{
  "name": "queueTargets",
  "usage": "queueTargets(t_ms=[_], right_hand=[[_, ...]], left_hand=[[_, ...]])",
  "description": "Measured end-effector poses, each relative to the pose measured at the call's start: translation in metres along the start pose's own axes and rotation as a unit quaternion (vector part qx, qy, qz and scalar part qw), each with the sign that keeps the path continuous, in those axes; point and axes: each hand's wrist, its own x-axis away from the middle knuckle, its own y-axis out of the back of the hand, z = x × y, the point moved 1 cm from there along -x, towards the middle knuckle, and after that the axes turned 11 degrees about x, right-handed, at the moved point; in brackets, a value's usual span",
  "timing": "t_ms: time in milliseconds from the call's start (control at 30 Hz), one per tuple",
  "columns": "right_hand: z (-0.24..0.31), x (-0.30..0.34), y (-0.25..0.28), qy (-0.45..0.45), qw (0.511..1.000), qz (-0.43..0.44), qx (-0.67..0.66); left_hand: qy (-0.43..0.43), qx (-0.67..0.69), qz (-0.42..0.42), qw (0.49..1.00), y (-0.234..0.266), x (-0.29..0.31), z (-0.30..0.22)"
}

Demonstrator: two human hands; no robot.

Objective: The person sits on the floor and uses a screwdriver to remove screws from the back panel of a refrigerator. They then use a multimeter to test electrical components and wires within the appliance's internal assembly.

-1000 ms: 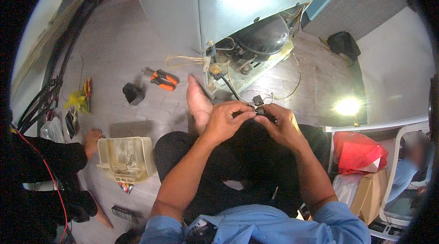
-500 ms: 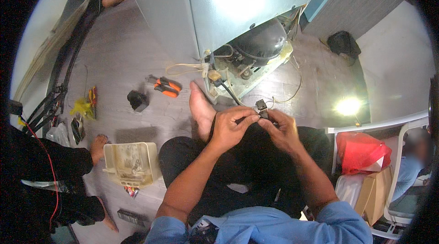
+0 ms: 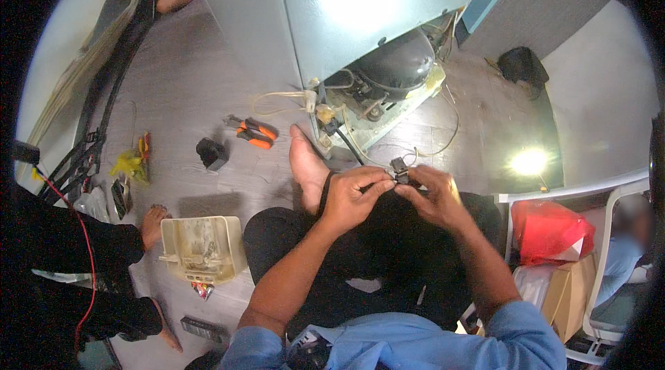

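Observation:
In front of the refrigerator, my left hand and my right hand meet over my lap. Between their fingertips is a small black electrical part with thin wires. My left thumb and index finger pinch at its lower left side, while my right fingers grip it from the right. Just beyond my hands sits the black compressor on its metal base plate. A black cable and a thin pale wire run from there toward the part. What exactly each fingertip presses on is partly hidden.
Orange-handled pliers and a black block lie on the floor to the left. A cream plastic tray stands nearer, beside another person's feet. On the right are a lit lamp and a red bag.
The black part has tilted slightly between my fingers, and my hands have shifted a little around it. My left fingers still pinch near its lower edge. The view has moved very slightly.

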Motion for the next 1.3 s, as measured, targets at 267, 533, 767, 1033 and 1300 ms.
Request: queueTargets(t_ms=[267,533,767,1033,1300], right_hand=[[0.020,-0.012,0.012,-0.037,0.999,0.022,0.014],[0.027,0.027,-0.054,-0.276,0.933,-0.019,-0.230],[0.040,0.032,-0.085,-0.188,0.950,-0.044,-0.244],[-0.048,-0.008,-0.094,-0.215,0.934,-0.009,-0.284],[-0.121,-0.013,-0.094,-0.092,0.994,0.034,-0.055]], left_hand=[[-0.018,0.027,-0.043,0.999,0.000,0.001,0.012],[0.221,0.152,-0.213,0.939,-0.027,0.063,0.014],[0.200,0.321,-0.199,0.904,-0.042,0.074,0.031],[0.131,0.277,-0.262,0.915,0.007,0.107,0.009],[-0.051,-0.229,-0.423,0.875,0.143,0.204,-0.098]])
